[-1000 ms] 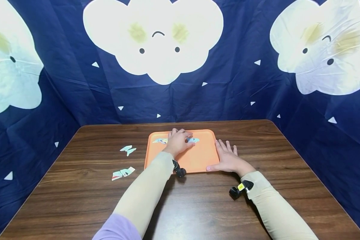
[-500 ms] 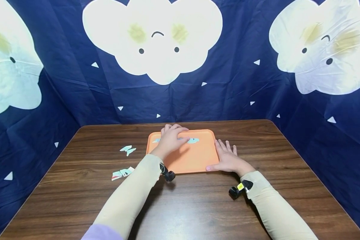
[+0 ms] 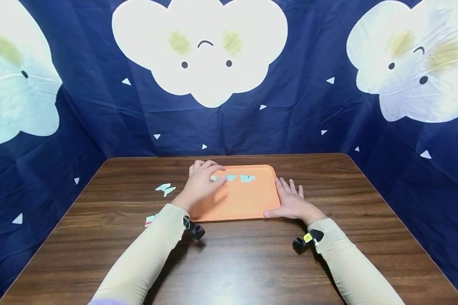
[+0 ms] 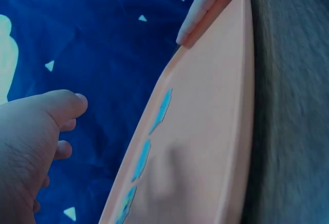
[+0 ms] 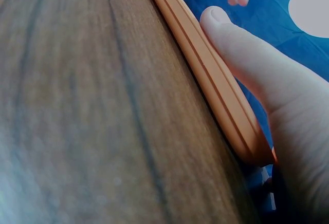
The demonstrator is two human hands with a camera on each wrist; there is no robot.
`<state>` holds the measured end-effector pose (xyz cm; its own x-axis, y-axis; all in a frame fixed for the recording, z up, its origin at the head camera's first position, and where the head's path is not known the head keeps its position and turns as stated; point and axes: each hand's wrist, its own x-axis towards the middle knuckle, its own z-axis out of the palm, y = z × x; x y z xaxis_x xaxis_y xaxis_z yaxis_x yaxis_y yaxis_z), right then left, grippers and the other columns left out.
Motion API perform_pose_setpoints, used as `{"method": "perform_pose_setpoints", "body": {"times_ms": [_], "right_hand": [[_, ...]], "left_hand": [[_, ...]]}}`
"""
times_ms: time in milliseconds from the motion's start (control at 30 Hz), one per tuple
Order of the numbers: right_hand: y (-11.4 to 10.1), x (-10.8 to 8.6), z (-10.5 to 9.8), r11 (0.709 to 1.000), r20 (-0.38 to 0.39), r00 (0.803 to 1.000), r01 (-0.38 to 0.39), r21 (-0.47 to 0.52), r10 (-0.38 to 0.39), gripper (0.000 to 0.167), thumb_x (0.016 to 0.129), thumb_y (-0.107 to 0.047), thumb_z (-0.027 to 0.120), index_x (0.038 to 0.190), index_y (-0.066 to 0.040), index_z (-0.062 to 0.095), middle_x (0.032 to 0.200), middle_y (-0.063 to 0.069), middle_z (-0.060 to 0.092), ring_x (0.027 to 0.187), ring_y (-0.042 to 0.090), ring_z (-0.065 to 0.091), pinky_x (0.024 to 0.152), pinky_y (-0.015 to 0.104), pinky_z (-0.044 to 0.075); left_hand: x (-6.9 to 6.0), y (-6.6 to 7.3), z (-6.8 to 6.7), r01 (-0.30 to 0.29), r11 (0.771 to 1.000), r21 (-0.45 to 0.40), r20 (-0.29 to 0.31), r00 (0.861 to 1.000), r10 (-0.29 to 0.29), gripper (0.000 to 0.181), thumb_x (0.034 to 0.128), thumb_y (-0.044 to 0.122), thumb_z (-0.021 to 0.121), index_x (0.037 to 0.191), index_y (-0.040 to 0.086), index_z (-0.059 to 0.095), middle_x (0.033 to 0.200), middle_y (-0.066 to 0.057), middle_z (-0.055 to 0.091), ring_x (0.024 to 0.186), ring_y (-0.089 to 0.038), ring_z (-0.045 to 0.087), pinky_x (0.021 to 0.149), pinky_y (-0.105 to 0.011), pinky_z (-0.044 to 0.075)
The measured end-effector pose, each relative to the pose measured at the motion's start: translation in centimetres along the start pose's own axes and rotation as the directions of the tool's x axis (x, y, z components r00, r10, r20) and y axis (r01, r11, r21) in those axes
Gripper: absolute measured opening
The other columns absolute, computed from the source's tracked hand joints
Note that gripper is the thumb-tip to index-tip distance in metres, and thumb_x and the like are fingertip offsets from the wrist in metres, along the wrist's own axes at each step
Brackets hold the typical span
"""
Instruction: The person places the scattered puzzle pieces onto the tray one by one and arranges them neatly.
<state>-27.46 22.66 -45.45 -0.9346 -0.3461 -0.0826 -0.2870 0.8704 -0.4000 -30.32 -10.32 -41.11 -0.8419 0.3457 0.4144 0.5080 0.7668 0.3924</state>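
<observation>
An orange tray [image 3: 244,199] lies on the table with a row of light blue paper pieces along its far side; the rightmost piece [image 3: 247,178] and the middle piece [image 3: 230,178] show fully or nearly so. Above the tray's left part hovers my left hand [image 3: 202,182], fingers spread loosely, partly covering a third piece [image 3: 214,178]. In the left wrist view this left hand [image 4: 31,136] holds nothing. My right hand [image 3: 291,203] rests against the tray's right edge, fingers spread; its thumb touches the near rim in the right wrist view.
Two paper pieces [image 3: 168,191] lie on the brown table [image 3: 259,262] left of the tray. Nearer, another piece with red on it [image 3: 150,220] is partly hidden by the left forearm. A dark blue curtain [image 3: 221,131] with white clouds stands behind the table.
My left hand has moved left across the tray, uncovering the middle piece and covering the tray's left end. The right hand stays at the tray's right edge. The head view has shifted slightly.
</observation>
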Motion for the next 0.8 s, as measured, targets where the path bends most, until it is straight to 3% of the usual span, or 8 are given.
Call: {"method": "perform_pose_setpoints", "body": {"times_ms": [400,800], "right_hand": [[0.2,0.1,0.2,1.0,-0.003,1.0,0.007,0.005,-0.007,0.14,0.068,-0.082,0.069,0.162,-0.005,0.0,0.166,0.025,0.004,0.15,0.051,-0.006,0.111,0.074,-0.005],[0.2,0.1,0.1,1.0,-0.001,1.0,0.005,0.013,-0.005,0.14,0.068,-0.082,0.069,0.162,-0.004,0.0,0.166,0.026,0.004,0.149,0.053,-0.006,0.111,0.074,-0.006]], "left_hand": [[-3.5,-2.3,-2.2,0.03,1.0,0.005,-0.039,0.999,-0.029,0.033,0.0871,0.037,0.077,0.113,0.018,0.076,0.12,-0.002,0.066,0.11,-0.032,0.043,0.104,-0.059,0.023],[-7.4,-6.0,-3.3,-0.002,1.0,-0.021,-0.081,0.997,0.0,0.029,0.085,0.03,0.081,0.11,0.016,0.076,0.111,-0.001,0.067,0.104,-0.031,0.044,0.093,-0.058,0.027]]}}
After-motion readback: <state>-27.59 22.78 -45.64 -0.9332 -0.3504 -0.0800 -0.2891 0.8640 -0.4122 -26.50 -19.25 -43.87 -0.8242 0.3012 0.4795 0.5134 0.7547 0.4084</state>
